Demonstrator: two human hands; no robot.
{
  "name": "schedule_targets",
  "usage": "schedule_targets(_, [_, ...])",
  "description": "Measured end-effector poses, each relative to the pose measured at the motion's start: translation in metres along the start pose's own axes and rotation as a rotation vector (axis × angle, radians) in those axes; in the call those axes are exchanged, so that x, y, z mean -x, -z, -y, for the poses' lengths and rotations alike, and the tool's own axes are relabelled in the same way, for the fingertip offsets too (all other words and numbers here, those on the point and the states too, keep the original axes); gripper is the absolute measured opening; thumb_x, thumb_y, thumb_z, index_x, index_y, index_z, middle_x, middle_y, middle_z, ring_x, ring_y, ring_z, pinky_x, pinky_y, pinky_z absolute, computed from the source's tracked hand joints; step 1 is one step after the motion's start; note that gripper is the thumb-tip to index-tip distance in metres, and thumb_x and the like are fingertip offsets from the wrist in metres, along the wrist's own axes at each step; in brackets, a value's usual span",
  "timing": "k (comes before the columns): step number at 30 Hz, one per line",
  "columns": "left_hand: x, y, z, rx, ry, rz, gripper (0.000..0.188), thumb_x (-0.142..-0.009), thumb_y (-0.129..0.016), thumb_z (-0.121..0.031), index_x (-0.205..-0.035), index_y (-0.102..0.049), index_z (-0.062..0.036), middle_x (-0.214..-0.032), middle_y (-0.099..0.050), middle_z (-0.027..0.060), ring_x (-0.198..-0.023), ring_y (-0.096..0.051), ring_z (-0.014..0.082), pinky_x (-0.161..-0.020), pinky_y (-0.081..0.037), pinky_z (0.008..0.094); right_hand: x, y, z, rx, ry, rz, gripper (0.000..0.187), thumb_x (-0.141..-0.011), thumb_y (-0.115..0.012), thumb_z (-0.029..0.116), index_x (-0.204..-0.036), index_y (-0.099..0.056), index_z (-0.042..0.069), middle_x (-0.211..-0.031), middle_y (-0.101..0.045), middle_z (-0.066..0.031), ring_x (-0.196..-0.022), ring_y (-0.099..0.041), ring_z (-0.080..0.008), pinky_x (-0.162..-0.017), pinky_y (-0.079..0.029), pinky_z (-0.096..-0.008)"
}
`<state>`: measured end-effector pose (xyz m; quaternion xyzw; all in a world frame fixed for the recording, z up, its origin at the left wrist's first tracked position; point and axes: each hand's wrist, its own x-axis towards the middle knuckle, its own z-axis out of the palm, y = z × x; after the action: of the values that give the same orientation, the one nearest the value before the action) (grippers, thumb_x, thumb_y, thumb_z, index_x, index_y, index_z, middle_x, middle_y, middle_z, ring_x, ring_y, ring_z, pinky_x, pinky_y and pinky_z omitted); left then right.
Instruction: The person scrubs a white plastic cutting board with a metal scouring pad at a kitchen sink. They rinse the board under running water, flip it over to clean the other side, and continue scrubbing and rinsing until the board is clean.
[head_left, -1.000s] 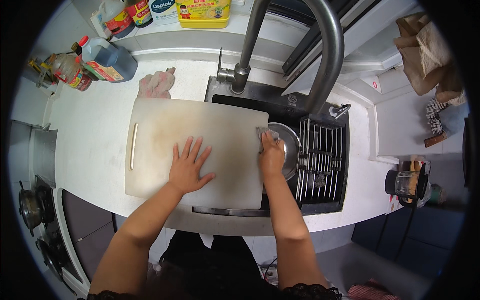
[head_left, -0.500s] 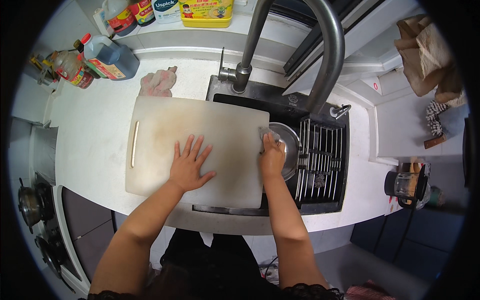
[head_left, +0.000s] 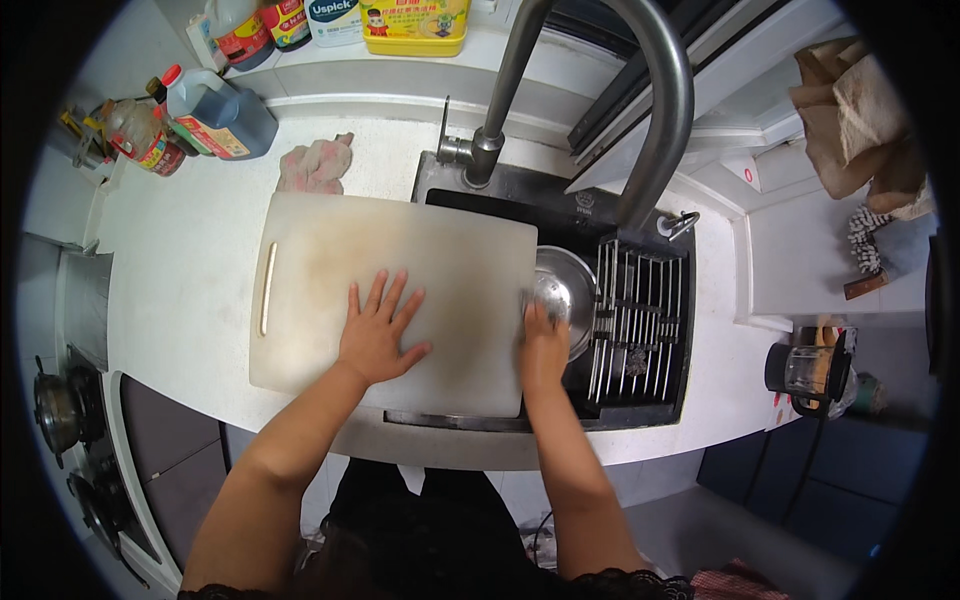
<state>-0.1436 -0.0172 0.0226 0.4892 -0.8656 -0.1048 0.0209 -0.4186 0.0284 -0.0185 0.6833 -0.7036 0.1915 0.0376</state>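
Note:
A large off-white cutting board [head_left: 450, 245] lies partly on the counter and partly over the left side of the sink. Flat on its middle rests my left hand [head_left: 378, 335], fingers spread. My right hand [head_left: 543, 352] is at the board's right edge, closed on a grey scouring pad [head_left: 527, 298], which is smeared by motion and mostly hidden by the fingers. Behind that hand, inside the sink, a round metal bowl [head_left: 576, 285] shows past the board's edge. Brownish stains mark the board's surface.
A metal drying rack [head_left: 655, 318] spans the right part of the black sink [head_left: 682, 390]. Above arches a tall grey faucet [head_left: 670, 90]. A pinkish rag [head_left: 315, 165] and several bottles, including a dark-filled jug [head_left: 235, 120], stand on the counter. A blender [head_left: 808, 370] sits at right.
My right hand has slid toward me along the board's right edge with the scouring pad, uncovering more of the bowl. My left hand stays in place on the board.

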Motion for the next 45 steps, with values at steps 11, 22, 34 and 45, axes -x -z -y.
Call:
schedule_targets(11, [-0.001, -0.001, -0.003, -0.017, -0.013, 0.003, 0.081, -0.082, -0.058, -0.061, -0.147, -0.039, -0.0171, -0.158, -0.021, 0.0152, -0.145, -0.015, 0.0393, -0.109, -0.012, 0.0683, -0.047, -0.017, -0.006, 0.153, 0.022, -0.115, 0.023, -0.075, -0.061, 0.003, -0.096, -0.07, 0.001, -0.107, -0.069, -0.0114, -0.082, -0.059, -0.0305, -0.064, -0.049, -0.0389])
schedule_targets(22, [0.004, -0.001, -0.001, 0.001, 0.016, 0.008, 0.081, -0.082, -0.058, -0.061, -0.147, -0.038, -0.0178, -0.158, -0.021, 0.015, -0.146, -0.014, 0.0396, -0.11, -0.01, 0.0673, 0.004, -0.002, 0.006, 0.128, 0.065, -0.102, 0.024, -0.074, -0.062, 0.002, -0.098, -0.066, 0.0, -0.104, -0.067, -0.0119, -0.081, -0.059, -0.0313, -0.062, -0.05, -0.0384])
schedule_targets(34, [0.004, -0.004, 0.002, 0.021, -0.024, -0.02, 0.08, -0.083, -0.059, -0.058, -0.148, -0.037, -0.0167, -0.158, -0.02, 0.0154, -0.146, -0.013, 0.0382, -0.11, -0.01, 0.0672, -0.041, 0.004, -0.003, 0.064, 0.275, -0.068, 0.035, -0.077, -0.061, 0.005, -0.111, -0.067, 0.001, -0.114, -0.066, -0.0144, -0.08, -0.059, -0.03, -0.067, -0.051, -0.0381])
schedule_targets(45, [0.021, -0.013, 0.043, 0.092, -0.247, 0.041, 0.085, -0.085, -0.058, -0.056, -0.147, -0.033, -0.0037, -0.158, -0.022, 0.0147, -0.147, -0.015, 0.0326, -0.115, -0.013, 0.0578, 0.069, 0.004, 0.084, 0.094, -0.258, -0.166, 0.034, -0.078, -0.06, -0.001, -0.111, -0.068, -0.003, -0.105, -0.067, -0.0198, -0.082, -0.06, -0.037, -0.076, -0.051, -0.0404])
